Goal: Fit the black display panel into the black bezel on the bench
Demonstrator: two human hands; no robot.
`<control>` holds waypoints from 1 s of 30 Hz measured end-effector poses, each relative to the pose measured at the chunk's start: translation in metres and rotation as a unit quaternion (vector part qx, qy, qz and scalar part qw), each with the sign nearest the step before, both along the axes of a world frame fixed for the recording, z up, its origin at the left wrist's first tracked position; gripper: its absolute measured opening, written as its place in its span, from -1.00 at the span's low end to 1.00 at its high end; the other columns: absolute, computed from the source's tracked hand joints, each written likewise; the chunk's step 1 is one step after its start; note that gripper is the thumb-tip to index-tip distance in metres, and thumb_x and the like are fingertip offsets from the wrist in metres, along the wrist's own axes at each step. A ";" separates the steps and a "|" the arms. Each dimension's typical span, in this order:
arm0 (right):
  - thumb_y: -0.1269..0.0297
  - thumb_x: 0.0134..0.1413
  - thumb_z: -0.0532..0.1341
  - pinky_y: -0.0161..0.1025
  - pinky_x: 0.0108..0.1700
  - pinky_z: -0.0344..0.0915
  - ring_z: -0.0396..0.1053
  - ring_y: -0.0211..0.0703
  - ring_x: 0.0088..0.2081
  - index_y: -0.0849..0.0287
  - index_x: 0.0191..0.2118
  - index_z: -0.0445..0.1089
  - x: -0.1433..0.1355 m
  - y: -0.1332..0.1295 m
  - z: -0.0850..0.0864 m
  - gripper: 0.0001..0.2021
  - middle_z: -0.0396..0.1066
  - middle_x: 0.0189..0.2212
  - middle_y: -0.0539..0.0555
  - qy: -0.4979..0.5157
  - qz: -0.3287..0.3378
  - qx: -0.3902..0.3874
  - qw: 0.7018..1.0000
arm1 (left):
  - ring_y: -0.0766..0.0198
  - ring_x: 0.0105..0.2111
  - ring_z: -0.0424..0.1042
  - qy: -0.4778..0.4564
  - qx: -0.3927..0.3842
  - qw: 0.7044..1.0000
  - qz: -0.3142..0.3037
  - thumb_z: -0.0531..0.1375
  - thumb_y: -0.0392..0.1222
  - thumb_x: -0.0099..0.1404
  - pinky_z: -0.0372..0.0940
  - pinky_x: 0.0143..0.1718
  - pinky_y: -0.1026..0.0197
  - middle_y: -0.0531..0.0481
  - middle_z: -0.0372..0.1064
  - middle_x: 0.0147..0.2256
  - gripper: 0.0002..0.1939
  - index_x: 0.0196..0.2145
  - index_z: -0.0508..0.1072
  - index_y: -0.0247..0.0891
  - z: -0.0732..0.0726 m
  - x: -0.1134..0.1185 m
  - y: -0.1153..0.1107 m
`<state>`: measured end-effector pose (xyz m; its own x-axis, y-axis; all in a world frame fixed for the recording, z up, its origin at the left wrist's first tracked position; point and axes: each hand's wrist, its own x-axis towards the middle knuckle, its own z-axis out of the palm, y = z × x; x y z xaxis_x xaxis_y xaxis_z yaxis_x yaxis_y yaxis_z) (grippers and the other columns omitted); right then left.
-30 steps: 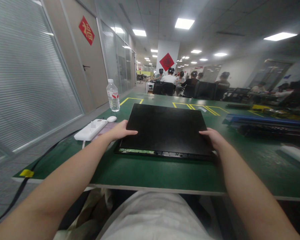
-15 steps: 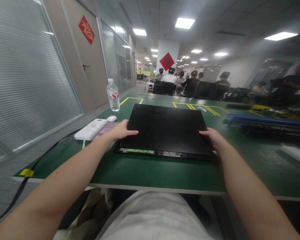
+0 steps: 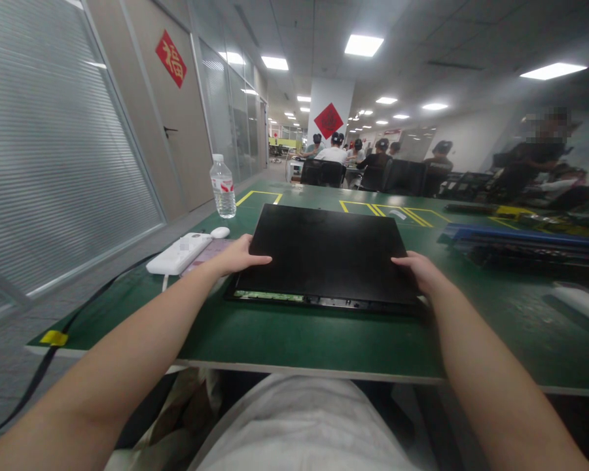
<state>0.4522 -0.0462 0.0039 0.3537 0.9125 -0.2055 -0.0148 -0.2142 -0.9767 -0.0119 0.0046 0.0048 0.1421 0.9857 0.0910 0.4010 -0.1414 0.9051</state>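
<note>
A flat black panel (image 3: pixel 324 252) lies in front of me over a dark frame on the green table (image 3: pixel 294 347). Along its near edge a green circuit strip (image 3: pixel 269 296) shows. My left hand (image 3: pixel 243 255) grips the panel's left edge, thumb on top and the other fingers mostly hidden at the side. On the right edge, my right hand (image 3: pixel 419 269) holds it the same way, its fingers largely out of sight beneath or behind the edge.
A water bottle (image 3: pixel 223 186), a white power bank-like box (image 3: pixel 179 254) and a white mouse-like object (image 3: pixel 220 232) are at the left. Blue and black parts (image 3: pixel 520 239) lie at the right. People sit at tables farther back.
Both hands and the panel have stayed in place. In the right background, a person in dark clothes has moved to the left.
</note>
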 end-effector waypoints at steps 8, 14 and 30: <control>0.48 -0.08 0.32 -0.10 -0.38 0.47 0.50 -0.03 -0.48 0.11 -0.23 0.41 0.000 0.001 -0.002 -0.76 0.53 -0.50 0.05 0.010 0.003 0.001 1.000 | -0.19 0.00 0.54 0.013 0.014 1.000 0.007 0.57 0.02 -0.23 0.43 -0.04 -0.06 -0.21 0.59 -0.08 -0.25 -0.09 0.43 -0.22 0.002 0.002 -0.003; 0.48 -0.06 0.31 -0.06 -0.38 0.48 0.50 -0.01 -0.49 0.13 -0.24 0.41 0.000 0.001 0.000 -0.78 0.54 -0.49 0.08 0.011 0.007 -0.005 1.000 | -0.21 0.03 0.52 0.020 0.031 0.999 0.006 0.55 0.07 -0.19 0.43 -0.02 -0.07 -0.23 0.58 -0.03 -0.25 -0.07 0.45 -0.22 0.004 0.003 -0.006; 0.47 -0.08 0.34 -0.04 -0.35 0.49 0.51 0.00 -0.46 0.10 -0.22 0.40 0.005 0.003 -0.004 -0.74 0.54 -0.47 0.06 0.011 0.007 -0.006 1.000 | -0.19 -0.05 0.57 0.013 0.005 1.000 0.005 0.56 0.04 -0.25 0.45 -0.10 -0.05 -0.22 0.60 -0.10 -0.25 -0.10 0.44 -0.22 0.003 0.002 -0.004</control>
